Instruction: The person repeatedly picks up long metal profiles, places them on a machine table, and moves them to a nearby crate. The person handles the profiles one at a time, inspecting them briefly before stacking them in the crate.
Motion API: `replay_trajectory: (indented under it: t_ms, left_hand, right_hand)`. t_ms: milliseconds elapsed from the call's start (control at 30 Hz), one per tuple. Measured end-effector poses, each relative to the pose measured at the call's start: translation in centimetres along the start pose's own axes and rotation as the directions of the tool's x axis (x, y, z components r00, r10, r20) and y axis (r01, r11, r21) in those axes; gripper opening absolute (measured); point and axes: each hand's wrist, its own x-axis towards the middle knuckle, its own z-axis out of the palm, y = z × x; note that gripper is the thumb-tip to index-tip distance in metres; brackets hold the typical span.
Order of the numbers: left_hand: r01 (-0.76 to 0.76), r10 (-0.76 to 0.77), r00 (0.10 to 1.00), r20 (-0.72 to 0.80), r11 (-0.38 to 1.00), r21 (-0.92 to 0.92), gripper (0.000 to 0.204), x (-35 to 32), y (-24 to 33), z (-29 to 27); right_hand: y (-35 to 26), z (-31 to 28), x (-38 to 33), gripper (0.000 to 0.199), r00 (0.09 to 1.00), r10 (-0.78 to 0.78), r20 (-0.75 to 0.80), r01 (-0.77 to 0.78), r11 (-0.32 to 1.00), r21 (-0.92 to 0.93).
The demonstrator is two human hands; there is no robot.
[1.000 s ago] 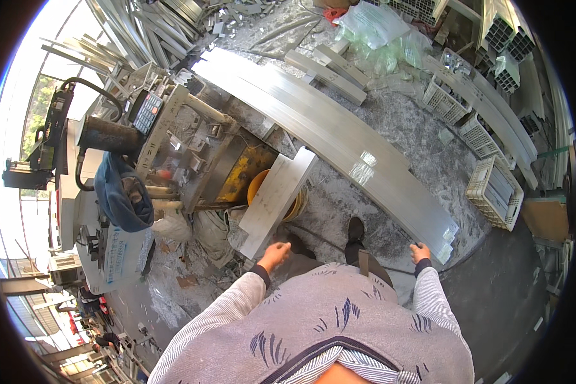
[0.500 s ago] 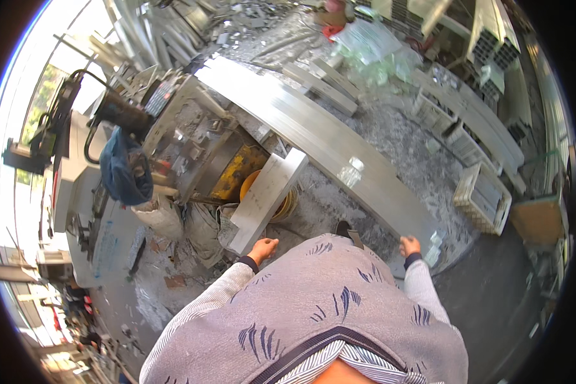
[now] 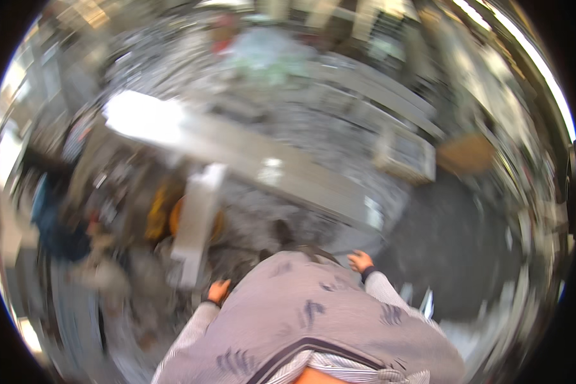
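The view is smeared by motion. Low in the middle left hangs my left hand [image 3: 219, 291], its fingers curled in and nothing seen in them. Just beyond it is a short silvery metal bar [image 3: 197, 221], apart from the hand, over a round orange-yellow bucket [image 3: 176, 217]. My right hand [image 3: 360, 260] hangs on the other side of my body, also loosely closed with nothing visible in it. Nearest to it is the end of a long, wide metal profile [image 3: 288, 169], which runs off to the far left and shines brightly there.
A pale crate [image 3: 406, 153] stands at the right, beside a brown board or box [image 3: 466, 153]. Dark floor [image 3: 457, 249] lies right of my right hand. Clear greenish plastic [image 3: 265, 54] lies far ahead. A blue cloth-like thing [image 3: 48, 214] is at the left.
My view has swung to the right, so the bars, bucket and crate have shifted left in it. Both hands stay low at my sides, with nothing taken up.
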Motion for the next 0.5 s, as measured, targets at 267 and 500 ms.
replay_trajectory:
  t_ms: [267,500]
  left_hand:
    - [0.617,-0.459,0.765,0.452,0.724,-0.308,0.03,11.0,-1.8,-3.0]
    - [0.618,-0.492,0.772,0.402,0.436,-0.654,0.031,18.8,3.4,-9.9]
  right_hand:
    - [9.4,-0.9,-9.9,0.078,0.924,0.157,-0.35,-0.131,0.986,0.099]
    - [16.9,0.5,-12.2,0.05,0.911,0.321,-0.26,-0.336,0.942,-0.016]
